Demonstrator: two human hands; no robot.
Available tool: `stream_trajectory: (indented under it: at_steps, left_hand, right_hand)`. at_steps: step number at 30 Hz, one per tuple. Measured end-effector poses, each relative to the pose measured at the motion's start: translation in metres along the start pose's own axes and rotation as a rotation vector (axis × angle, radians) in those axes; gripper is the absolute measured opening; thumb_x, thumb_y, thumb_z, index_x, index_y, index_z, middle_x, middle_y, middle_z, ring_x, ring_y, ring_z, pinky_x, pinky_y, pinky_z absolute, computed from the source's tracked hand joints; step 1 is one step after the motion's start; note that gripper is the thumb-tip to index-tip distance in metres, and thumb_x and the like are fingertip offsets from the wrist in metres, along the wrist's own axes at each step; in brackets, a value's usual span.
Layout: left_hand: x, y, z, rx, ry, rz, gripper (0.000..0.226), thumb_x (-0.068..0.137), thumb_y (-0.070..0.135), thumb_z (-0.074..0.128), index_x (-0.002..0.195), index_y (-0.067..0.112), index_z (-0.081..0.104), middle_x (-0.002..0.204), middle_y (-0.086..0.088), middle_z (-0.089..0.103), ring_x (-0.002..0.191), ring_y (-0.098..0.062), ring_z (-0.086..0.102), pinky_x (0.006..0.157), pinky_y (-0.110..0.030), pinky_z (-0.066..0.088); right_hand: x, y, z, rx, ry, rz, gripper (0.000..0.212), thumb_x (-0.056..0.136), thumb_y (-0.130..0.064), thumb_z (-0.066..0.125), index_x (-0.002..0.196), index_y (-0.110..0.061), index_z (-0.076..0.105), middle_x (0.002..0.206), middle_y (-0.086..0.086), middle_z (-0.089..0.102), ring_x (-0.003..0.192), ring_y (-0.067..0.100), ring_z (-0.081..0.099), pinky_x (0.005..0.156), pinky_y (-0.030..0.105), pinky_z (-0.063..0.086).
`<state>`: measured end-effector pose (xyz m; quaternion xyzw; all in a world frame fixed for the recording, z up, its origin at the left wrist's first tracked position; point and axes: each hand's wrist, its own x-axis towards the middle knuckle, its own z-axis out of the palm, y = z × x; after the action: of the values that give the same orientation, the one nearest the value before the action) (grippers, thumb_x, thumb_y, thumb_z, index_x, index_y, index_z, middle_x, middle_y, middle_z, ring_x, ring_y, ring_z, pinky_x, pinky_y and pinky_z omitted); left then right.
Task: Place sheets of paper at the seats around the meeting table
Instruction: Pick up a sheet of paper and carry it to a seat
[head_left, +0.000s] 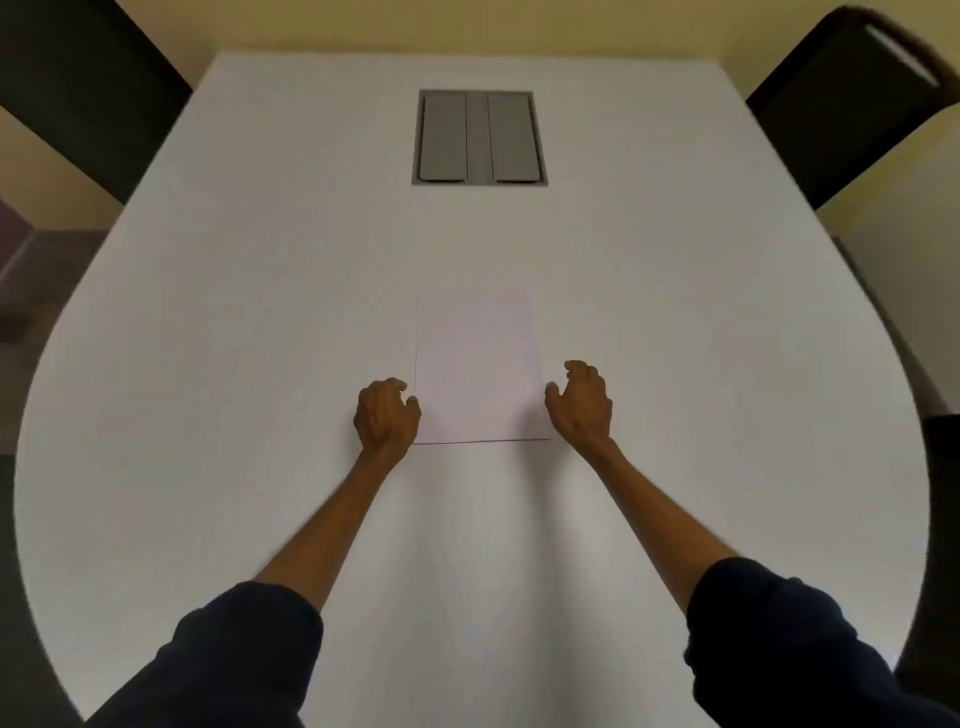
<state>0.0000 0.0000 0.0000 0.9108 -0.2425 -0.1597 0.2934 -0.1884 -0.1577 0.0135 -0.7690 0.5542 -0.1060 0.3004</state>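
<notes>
One white meeting table (249, 322) fills nearly the whole view, rounded at its near edge and narrowing toward its far edge. Two dark chairs show plainly: the left chair (88, 78) off the far left corner and the right chair (852, 104) off the far right corner. A dark shape (940, 467) by the right edge may be a third. One grey cable hatch (479, 137), with two closed flaps, is set into the table's middle line near the far edge. One white sheet of paper (478, 364) lies flat on that same line, between the hatch and the near edge; whether more sheets lie beneath it cannot be told. Two bare hands flank it, apart, fingers loosely curled and gripping nothing. The left hand (387, 415) touches the sheet's near left corner, and the right hand (582, 405) sits just beside its right edge. One seat appears served. No paper shows before either chair, so most of the job seems left.
</notes>
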Motion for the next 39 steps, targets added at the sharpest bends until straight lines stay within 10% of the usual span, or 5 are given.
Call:
stream_trajectory:
  at_steps: [24, 39]
  left_hand:
    - [0.023, 0.007, 0.056, -0.017, 0.015, -0.199, 0.045, 0.088, 0.01, 0.061, 0.132, 0.005, 0.055, 0.131, -0.014, 0.054, 0.124, -0.03, 0.048, 0.09, -0.04, 0.046]
    - [0.028, 0.009, 0.055, -0.223, 0.138, -0.276, 0.01, 0.084, 0.009, 0.071, 0.093, 0.007, 0.073, 0.102, -0.009, 0.073, 0.095, -0.028, 0.068, 0.069, -0.025, 0.041]
  right_hand:
    - [0.015, 0.005, 0.07, -0.087, 0.059, 0.14, 0.048, 0.088, -0.028, 0.062, 0.13, -0.008, 0.051, 0.125, 0.012, 0.054, 0.118, 0.031, 0.049, 0.089, 0.042, 0.044]
    - [0.02, 0.001, 0.073, 0.088, 0.185, 0.212, 0.021, 0.09, -0.021, 0.06, 0.109, -0.012, 0.063, 0.107, 0.006, 0.063, 0.104, 0.027, 0.057, 0.085, 0.04, 0.048]
